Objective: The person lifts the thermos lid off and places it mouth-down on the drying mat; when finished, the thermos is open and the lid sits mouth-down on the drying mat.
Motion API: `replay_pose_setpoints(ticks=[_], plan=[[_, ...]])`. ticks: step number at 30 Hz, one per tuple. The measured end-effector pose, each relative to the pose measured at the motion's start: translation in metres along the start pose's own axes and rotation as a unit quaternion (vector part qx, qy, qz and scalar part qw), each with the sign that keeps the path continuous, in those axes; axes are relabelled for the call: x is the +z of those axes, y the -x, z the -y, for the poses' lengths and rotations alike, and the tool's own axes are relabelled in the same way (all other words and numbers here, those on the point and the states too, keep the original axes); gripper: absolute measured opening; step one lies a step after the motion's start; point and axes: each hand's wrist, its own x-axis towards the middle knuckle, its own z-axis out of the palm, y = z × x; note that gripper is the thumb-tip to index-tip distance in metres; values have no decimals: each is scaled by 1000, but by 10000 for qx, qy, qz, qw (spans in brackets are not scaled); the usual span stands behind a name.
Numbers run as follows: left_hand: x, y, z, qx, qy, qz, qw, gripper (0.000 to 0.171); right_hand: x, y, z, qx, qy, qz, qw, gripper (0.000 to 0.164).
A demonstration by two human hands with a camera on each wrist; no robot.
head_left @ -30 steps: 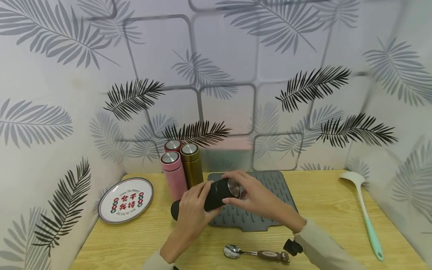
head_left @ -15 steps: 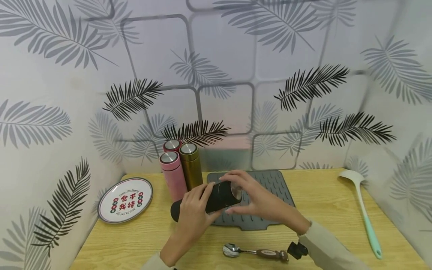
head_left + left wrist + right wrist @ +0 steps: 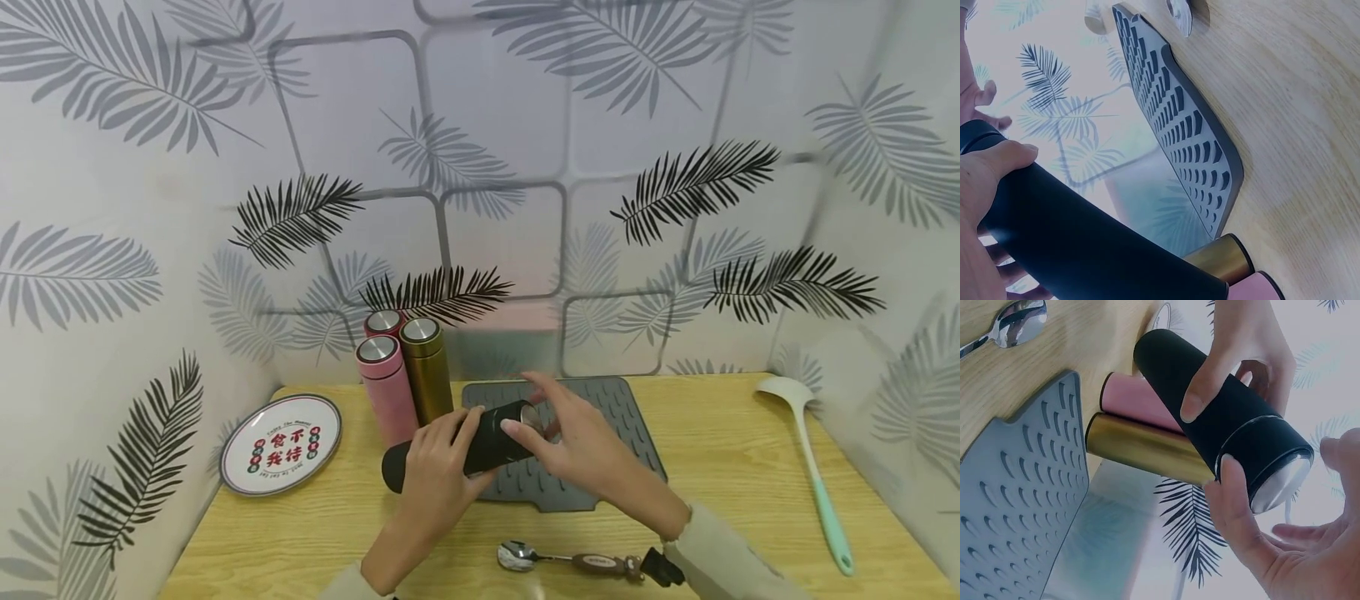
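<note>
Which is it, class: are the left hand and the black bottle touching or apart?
Touching. The right wrist view shows it: the left hand grips the black bottle, its thumb against the side.

Wood-grain table [image 3: 720,467] — plate [image 3: 281,446] at left, three upright bottles [image 3: 390,396], ridged grey mat [image 3: 621,404], spoon [image 3: 592,563] — ladle [image 3: 826,508] far right.

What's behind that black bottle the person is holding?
In the head view, the gold bottle, pink bottle and grey mat show beyond the black bottle. It and the left hand hide the gold bottle's base and part of the mat there.
</note>
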Motion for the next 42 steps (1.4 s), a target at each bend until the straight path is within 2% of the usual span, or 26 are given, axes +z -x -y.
replay_pose_setpoints(ticks=[7, 12, 18, 24, 28, 31, 35, 39, 42], plan=[[-1, 1, 0, -3, -46, 2, 10000, 85, 1, 0, 4, 499, -650, 336, 9961, 59], [-1, 1, 1, -23, -119, 23, 9999, 85, 1, 0, 5, 480, -829, 404, 9946, 58], [-1, 3, 4, -108, -128, 88, 9998, 84, -3, 0, 3, -88, -1072, 655, 9920, 56], [-3, 4, 7, -128, -175, 124, 9997, 86, -6, -2, -6, -1130, -1585, 965, 9761, 59], [-4, 4, 7, -110, -149, 137, 9997, 86, -6, -3, -11, -1373, -1684, 964, 9713, 56], [-4, 4, 7, -84, -133, 86, 9998, 87, -3, -3, -12, -1249, -1642, 856, 9747, 65], [-5, 4, 5, -39, -102, 45, 9999, 87, 1, -1, -10, -906, -1420, 381, 9850, 78], [-4, 3, 3, 24, -100, 74, 9999, 86, 1, 0, -9, -554, -1150, -12, 9918, 70], [-4, 1, 2, 32, -89, 86, 9999, 85, 0, 2, -9, -76, -983, 127, 9950, 66]])
